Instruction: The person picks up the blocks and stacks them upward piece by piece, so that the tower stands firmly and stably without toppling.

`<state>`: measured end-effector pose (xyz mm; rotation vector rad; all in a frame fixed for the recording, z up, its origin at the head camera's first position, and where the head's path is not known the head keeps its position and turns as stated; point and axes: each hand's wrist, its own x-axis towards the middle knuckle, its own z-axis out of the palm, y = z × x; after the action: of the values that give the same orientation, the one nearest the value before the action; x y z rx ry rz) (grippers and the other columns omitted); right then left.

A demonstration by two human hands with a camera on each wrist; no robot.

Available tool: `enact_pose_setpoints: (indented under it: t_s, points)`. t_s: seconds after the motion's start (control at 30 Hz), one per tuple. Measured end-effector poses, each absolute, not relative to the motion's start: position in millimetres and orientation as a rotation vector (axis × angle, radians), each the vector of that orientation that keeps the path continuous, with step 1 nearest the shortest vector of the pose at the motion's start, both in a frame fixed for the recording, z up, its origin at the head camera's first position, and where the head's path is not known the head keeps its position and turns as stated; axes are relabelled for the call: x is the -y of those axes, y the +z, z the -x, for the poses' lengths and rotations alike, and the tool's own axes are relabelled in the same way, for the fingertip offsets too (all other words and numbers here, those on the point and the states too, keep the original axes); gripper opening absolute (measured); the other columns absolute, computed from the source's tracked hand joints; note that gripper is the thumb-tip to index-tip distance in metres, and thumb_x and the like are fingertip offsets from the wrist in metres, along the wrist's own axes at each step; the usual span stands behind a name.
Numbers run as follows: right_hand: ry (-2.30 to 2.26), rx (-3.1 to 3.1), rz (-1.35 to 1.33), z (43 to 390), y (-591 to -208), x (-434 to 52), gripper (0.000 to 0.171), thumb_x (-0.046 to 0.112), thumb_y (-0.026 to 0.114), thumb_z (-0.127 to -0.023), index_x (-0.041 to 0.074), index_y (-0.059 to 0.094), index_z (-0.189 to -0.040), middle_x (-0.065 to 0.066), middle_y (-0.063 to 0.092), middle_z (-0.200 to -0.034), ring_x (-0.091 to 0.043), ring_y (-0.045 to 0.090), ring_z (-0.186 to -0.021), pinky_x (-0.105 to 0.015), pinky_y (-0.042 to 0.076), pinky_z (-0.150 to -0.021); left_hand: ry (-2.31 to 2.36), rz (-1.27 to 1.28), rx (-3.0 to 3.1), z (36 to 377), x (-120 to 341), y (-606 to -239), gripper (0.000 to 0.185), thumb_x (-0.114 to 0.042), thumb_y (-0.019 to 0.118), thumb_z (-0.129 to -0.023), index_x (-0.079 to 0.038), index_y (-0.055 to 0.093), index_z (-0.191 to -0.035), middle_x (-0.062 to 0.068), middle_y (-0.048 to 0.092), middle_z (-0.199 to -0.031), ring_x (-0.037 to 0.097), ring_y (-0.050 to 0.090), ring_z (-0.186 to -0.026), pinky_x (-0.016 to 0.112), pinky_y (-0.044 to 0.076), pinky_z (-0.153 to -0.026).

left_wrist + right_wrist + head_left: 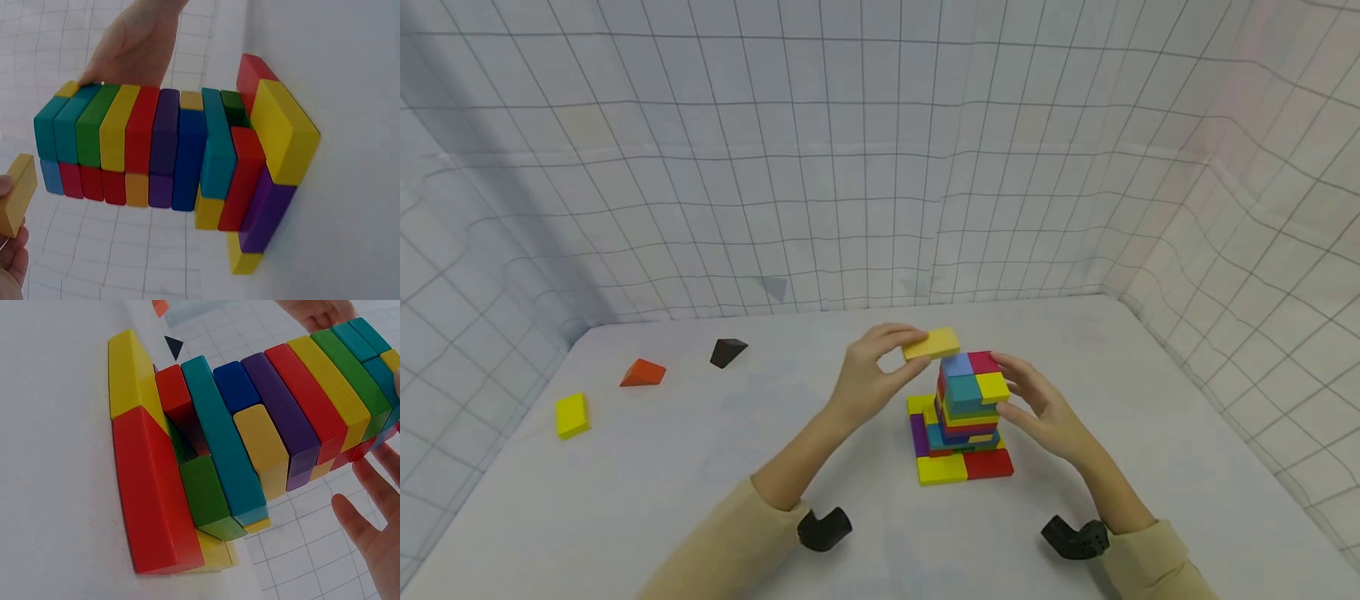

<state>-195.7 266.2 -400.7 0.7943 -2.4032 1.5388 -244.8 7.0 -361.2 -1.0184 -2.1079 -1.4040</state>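
A tower of coloured wooden blocks point(967, 417) stands on the table, its layers red, yellow, teal, green, purple and blue over a wider base. Beside its top, my left hand point(872, 371) pinches a pale yellow block point(934, 342) between thumb and fingers, and the same block point(17, 195) shows in the left wrist view. On the tower's other side is my right hand point(1041, 408), thumb and fingers spread around the upper blocks. In the right wrist view these fingers point(369, 487) look nearly straight along the tower's side.
Left of the tower lie a yellow block point(572, 416), an orange wedge-shaped block point(643, 372) and a dark wedge-shaped block point(727, 352). White cloth with a grid pattern point(865, 167) hangs behind and beside the white table point(685, 475).
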Motion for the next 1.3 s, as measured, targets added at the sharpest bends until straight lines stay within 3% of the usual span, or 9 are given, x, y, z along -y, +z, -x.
enact_pose_setpoints:
  t_s: [0.4, 0.63, 0.97, 1.3]
  points:
    - [1.571, 2.357, -0.857, 197.2, -399.4, -266.5, 0.066, -0.006, 0.057, -0.083, 0.006, 0.028, -0.141, -0.009, 0.033, -0.142, -0.009, 0.037, -0.125, -0.018, 0.033, -0.099, -1.442, 1.108, 2.214, 240.1, -44.5, -354.5, 0.029, -0.012, 0.070, -0.081, -0.003, 0.066, -0.107, 0.007, 0.063, -0.107, 0.017, 0.055, -0.101, 0.023, 0.048, -0.085]
    - [1.599, 2.352, -0.890, 196.6, -397.0, -266.6, 0.068, -0.009, 0.054, -0.084, 0.006, 0.022, -0.143, -0.013, 0.030, -0.143, -0.010, 0.036, -0.126, -0.017, 0.032, -0.100, -1.445, 1.132, 2.241, 238.9, -46.5, -355.7, 0.029, -0.012, 0.069, -0.081, -0.001, 0.065, -0.108, 0.008, 0.063, -0.107, 0.019, 0.056, -0.102, 0.031, 0.048, -0.088]
    - [1.565, 2.352, -0.917, 194.3, -393.4, -266.0, 0.069, -0.009, 0.055, -0.084, 0.004, 0.021, -0.143, -0.013, 0.024, -0.146, -0.008, 0.032, -0.129, -0.020, 0.030, -0.103, -1.460, 1.182, 2.230, 237.2, -41.0, -355.0, 0.029, -0.011, 0.066, -0.084, -0.002, 0.064, -0.110, 0.008, 0.062, -0.111, 0.018, 0.056, -0.105, 0.026, 0.045, -0.092]
    - [1.532, 2.344, -0.985, 195.5, -388.8, -268.9, 0.067, -0.010, 0.056, -0.083, 0.000, 0.024, -0.141, -0.006, 0.027, -0.146, -0.010, 0.032, -0.129, -0.020, 0.031, -0.102, -1.432, 1.217, 2.263, 237.5, -38.5, -354.4, 0.029, -0.010, 0.064, -0.085, -0.003, 0.063, -0.113, 0.008, 0.062, -0.113, 0.019, 0.056, -0.107, 0.027, 0.044, -0.094]
